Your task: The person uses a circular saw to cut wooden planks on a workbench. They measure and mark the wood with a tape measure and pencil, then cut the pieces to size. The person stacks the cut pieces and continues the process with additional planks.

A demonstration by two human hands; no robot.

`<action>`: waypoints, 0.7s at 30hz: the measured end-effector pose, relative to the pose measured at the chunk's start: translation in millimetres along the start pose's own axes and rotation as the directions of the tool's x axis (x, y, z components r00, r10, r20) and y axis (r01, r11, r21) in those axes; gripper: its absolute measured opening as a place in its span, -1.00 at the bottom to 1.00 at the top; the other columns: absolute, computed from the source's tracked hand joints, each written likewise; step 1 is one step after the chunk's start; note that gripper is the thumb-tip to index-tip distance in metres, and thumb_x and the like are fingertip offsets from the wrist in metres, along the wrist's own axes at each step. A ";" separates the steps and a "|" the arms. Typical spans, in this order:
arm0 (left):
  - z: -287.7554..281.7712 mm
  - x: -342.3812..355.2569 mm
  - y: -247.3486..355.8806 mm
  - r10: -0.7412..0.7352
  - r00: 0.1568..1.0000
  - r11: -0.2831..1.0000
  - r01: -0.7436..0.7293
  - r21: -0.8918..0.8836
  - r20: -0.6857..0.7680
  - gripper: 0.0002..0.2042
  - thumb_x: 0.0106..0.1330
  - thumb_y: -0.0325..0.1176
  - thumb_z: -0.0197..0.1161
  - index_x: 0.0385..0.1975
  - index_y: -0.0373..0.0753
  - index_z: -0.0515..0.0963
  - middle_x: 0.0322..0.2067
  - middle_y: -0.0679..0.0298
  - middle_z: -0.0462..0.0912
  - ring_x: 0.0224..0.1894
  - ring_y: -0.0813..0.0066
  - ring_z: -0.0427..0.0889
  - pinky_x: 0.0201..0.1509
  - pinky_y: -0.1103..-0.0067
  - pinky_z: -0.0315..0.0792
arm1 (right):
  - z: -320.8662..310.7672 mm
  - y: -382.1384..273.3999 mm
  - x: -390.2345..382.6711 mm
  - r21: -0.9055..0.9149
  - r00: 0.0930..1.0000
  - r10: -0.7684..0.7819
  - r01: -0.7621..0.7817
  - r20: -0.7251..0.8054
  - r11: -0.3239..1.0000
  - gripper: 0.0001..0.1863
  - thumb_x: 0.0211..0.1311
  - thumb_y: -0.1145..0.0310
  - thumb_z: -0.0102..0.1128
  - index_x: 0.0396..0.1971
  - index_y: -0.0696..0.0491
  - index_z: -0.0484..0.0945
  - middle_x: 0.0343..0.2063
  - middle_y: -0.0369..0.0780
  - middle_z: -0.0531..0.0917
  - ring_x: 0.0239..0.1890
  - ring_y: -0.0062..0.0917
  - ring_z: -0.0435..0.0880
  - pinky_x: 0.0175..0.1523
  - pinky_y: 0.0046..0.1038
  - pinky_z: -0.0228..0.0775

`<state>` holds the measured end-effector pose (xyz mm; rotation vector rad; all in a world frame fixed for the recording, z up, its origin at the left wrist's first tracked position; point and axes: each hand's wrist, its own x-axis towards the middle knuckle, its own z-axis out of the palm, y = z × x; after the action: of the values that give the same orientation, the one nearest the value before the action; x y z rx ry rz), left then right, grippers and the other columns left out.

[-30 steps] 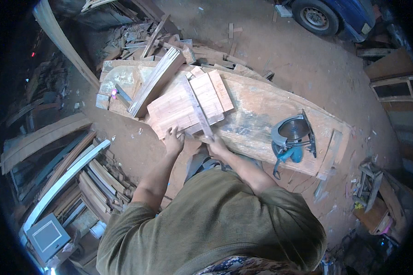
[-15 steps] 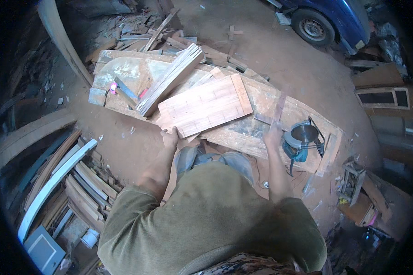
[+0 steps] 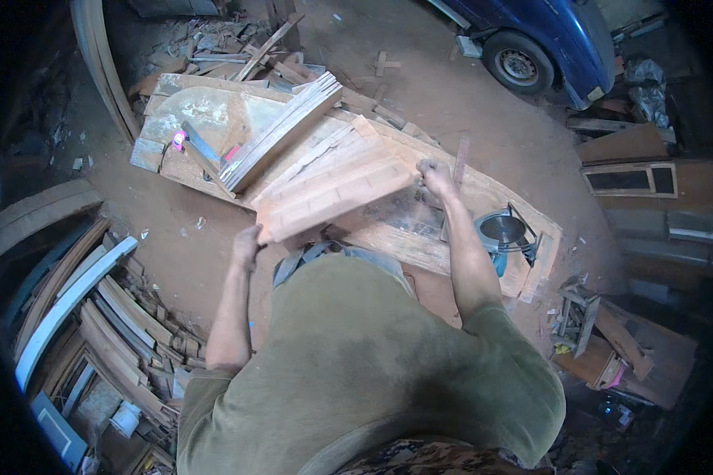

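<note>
Gripping opposite ends of a pale wooden panel [image 3: 337,195], the person has both hands well apart over the near side of a long workbench [image 3: 194,101]. The left hand [image 3: 247,241] is clamped on the panel's near left corner, and the right hand [image 3: 434,176] is closed on its right end, farther from the body. The panel lies between the hands, in front of the person's waist, and looks tilted; it is slightly blurred, and whether its underside touches the bench cannot be told. Just beyond it, a thick timber [image 3: 281,133] lies slantwise across the bench, with a slim blue-grey tool [image 3: 200,144] to its left. A flat bar [image 3: 460,158] shows just beside the right hand, partly hidden by the forearm. Near that forearm, at the bench's right end, sits a circular saw [image 3: 502,231] with a teal body, its round blade showing. Scrap wood [image 3: 273,55] is heaped past the bench's far edge, and a blue vehicle [image 3: 558,39] stands on the dirt floor farther off. At lower left, a white curved strip [image 3: 75,305] lies over stacked lumber [image 3: 119,348].
</note>
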<state>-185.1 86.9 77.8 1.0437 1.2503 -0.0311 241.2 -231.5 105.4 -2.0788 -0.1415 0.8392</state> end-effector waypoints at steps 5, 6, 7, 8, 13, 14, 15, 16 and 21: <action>-21.1 -53.4 81.4 -0.108 0.992 0.992 0.112 -0.063 0.063 -0.75 0.51 -0.28 0.07 -0.13 -0.29 0.63 -0.37 0.33 0.60 -0.47 0.62 0.54 -0.32 0.54 0.63 | -9.7 -88.5 -34.8 -0.033 0.986 0.054 -0.060 -0.157 0.998 -0.71 0.38 0.29 0.21 -0.36 0.25 0.69 -0.54 -0.22 0.62 -0.64 -0.55 0.54 -0.43 -0.48 0.50; -20.3 -60.8 93.7 -0.094 0.994 0.994 0.096 -0.057 0.049 -0.75 0.51 -0.28 0.06 -0.13 -0.29 0.62 -0.37 0.33 0.59 -0.47 0.62 0.53 -0.32 0.52 0.64 | -13.4 -81.3 -29.5 -0.018 0.987 0.066 -0.070 -0.144 0.997 -0.70 0.40 0.28 0.20 -0.30 0.26 0.69 -0.54 -0.22 0.62 -0.63 -0.55 0.56 -0.42 -0.47 0.52; -23.4 -65.2 100.1 -0.075 0.997 0.996 0.076 -0.050 0.018 -0.76 0.51 -0.29 0.04 -0.13 -0.29 0.62 -0.38 0.32 0.59 -0.48 0.61 0.52 -0.32 0.51 0.65 | -9.5 -83.5 -28.1 0.004 0.990 0.073 -0.073 -0.118 0.997 -0.69 0.41 0.27 0.18 -0.23 0.27 0.68 -0.53 -0.21 0.62 -0.62 -0.55 0.57 -0.41 -0.47 0.54; -23.3 -60.5 98.8 -0.049 0.999 0.998 0.049 -0.046 -0.003 -0.75 0.51 -0.27 0.04 -0.14 -0.28 0.61 -0.37 0.33 0.59 -0.47 0.62 0.53 -0.31 0.52 0.64 | -3.6 -84.7 -26.8 0.095 0.991 0.107 -0.098 -0.084 0.991 -0.67 0.43 0.25 0.17 -0.15 0.27 0.65 -0.50 -0.20 0.63 -0.61 -0.55 0.57 -0.41 -0.46 0.55; -26.2 -23.7 73.5 0.104 0.994 0.994 -0.105 -0.035 -0.035 -0.69 0.51 -0.17 0.03 -0.04 -0.28 0.58 -0.30 0.31 0.62 -0.36 0.59 0.60 -0.21 0.54 0.59 | 18.3 -64.4 -12.5 0.299 0.994 0.105 -0.091 -0.030 0.950 -0.54 0.55 0.11 0.09 0.09 0.25 0.51 -0.35 -0.12 0.66 -0.57 -0.54 0.59 -0.39 -0.43 0.58; -26.9 -23.4 69.3 0.119 0.992 0.992 -0.121 -0.041 -0.047 -0.63 0.51 -0.15 0.02 0.06 -0.30 0.55 -0.26 0.30 0.62 -0.31 0.57 0.62 -0.20 0.53 0.58 | 18.9 -60.9 -11.8 0.303 0.995 0.100 -0.089 -0.021 0.949 -0.52 0.56 0.07 0.05 0.07 0.24 0.52 -0.34 -0.12 0.67 -0.55 -0.54 0.60 -0.38 -0.42 0.59; -28.4 -24.1 64.7 0.134 0.989 0.990 -0.136 -0.046 -0.060 -0.57 0.51 -0.13 0.02 0.17 -0.32 0.52 -0.22 0.28 0.61 -0.27 0.54 0.63 -0.20 0.53 0.57 | 19.7 -57.5 -10.7 0.307 0.995 0.096 -0.088 -0.011 0.947 -0.50 0.58 0.03 0.01 0.06 0.24 0.53 -0.33 -0.11 0.67 -0.53 -0.54 0.61 -0.37 -0.42 0.59; -25.2 -28.3 65.8 0.102 0.993 0.992 -0.106 -0.074 -0.065 -0.54 0.51 -0.09 0.03 0.19 -0.32 0.50 -0.17 0.26 0.62 -0.25 0.51 0.64 -0.16 0.50 0.58 | 18.3 -55.2 -7.4 0.314 0.996 0.088 -0.081 -0.009 0.946 -0.48 0.59 0.00 -0.02 0.04 0.24 0.53 -0.31 -0.10 0.68 -0.51 -0.54 0.62 -0.36 -0.41 0.59; -15.9 -24.4 69.5 -0.289 0.957 0.876 0.251 -0.412 -0.033 -0.40 0.48 0.05 0.11 0.18 -0.44 0.43 0.07 0.04 0.60 0.03 0.15 0.69 0.02 0.26 0.68 | 3.0 -8.1 21.2 0.453 0.935 0.340 -0.348 0.101 0.821 -0.44 0.59 -0.06 -0.11 0.06 0.19 0.55 -0.19 -0.06 0.72 -0.33 -0.39 0.69 -0.23 -0.19 0.62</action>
<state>-168.7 124.3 141.0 0.5110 1.4085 0.0610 257.3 -216.3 99.6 -1.6567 0.4094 0.9928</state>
